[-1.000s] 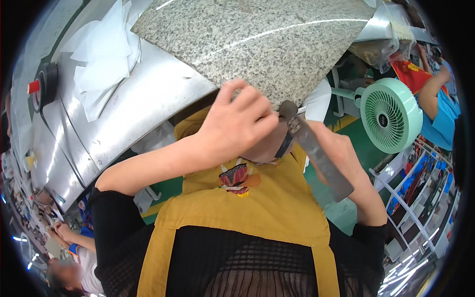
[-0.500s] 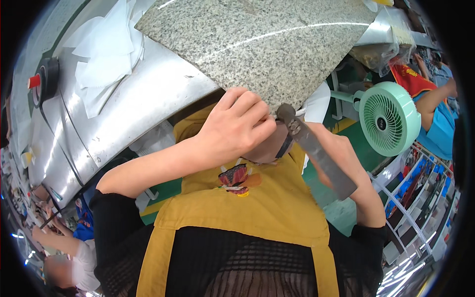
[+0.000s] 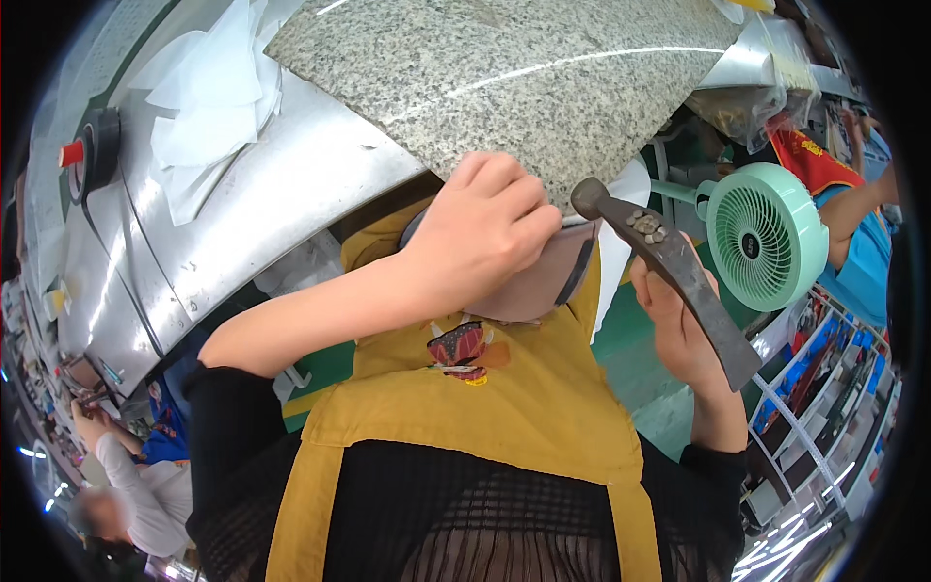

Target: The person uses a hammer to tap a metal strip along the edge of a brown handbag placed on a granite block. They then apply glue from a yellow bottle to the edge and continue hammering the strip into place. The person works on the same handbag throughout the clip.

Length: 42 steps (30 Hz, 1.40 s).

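My left hand [image 3: 485, 233] is closed, its fingers bent over a dusky mauve-brown leather-like piece [image 3: 535, 281] at the near edge of a speckled stone slab [image 3: 524, 107]. A dark strip runs along the right side of that piece; its far part is under my fingers. In my right hand [image 3: 671, 325] is a dark metal hammer [image 3: 693, 291], gripped by a handle mostly hidden behind the head. The hammer's round face is raised just right of the piece, apart from it.
White sheet pieces [image 3: 208, 87] lie on the metal table [image 3: 291, 175] at left, near a black reel [image 3: 97, 155] with a red knob. A mint-green fan [image 3: 766, 238] stands at right. White wire racks [image 3: 805, 417] are behind it. Other people sit at both sides.
The hammer has swung up and to the right, away from the leather-like piece, uncovering more of it. My left hand has shifted slightly right and farther over the slab.
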Available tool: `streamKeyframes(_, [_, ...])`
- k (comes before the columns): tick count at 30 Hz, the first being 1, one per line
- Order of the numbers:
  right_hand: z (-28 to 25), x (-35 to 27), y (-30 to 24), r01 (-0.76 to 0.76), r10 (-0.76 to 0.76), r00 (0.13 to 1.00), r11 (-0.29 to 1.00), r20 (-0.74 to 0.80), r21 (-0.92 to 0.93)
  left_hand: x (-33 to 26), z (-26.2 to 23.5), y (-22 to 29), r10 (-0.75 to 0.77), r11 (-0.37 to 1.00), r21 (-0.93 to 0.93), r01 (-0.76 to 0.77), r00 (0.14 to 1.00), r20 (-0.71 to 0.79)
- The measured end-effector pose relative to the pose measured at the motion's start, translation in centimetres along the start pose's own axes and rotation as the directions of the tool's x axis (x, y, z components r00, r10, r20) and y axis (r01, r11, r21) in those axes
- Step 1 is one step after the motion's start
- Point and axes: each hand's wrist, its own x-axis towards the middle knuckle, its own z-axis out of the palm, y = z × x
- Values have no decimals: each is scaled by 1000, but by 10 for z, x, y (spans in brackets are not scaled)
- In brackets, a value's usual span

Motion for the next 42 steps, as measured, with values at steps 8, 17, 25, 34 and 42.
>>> streamKeyframes(8, [8, -1, 9, 65, -64, 998, 978, 12, -199, -4, -2, 0, -42, 999, -1, 42, 998, 56])
streamKeyframes(17, [9, 3, 5, 156, -133, 985, 955, 106, -253, -10, -4, 10, 48, 986, 159, -55, 998, 42])
streamKeyframes(25, [0, 6, 3, 40, -22, 993, 988, 119, -147, -11, -6, -2, -34, 999, 9, 34, 998, 52])
streamKeyframes(34, [-2, 12, -3, 91, -68, 987, 984, 148, -152, -13, -6, 0, 114, 985, 128, -119, 992, 50])
streamKeyframes(42, [3, 16, -9, 68, -7, 972, 965, 237, -253, -15, -8, 4, -21, 997, 77, 14, 995, 100])
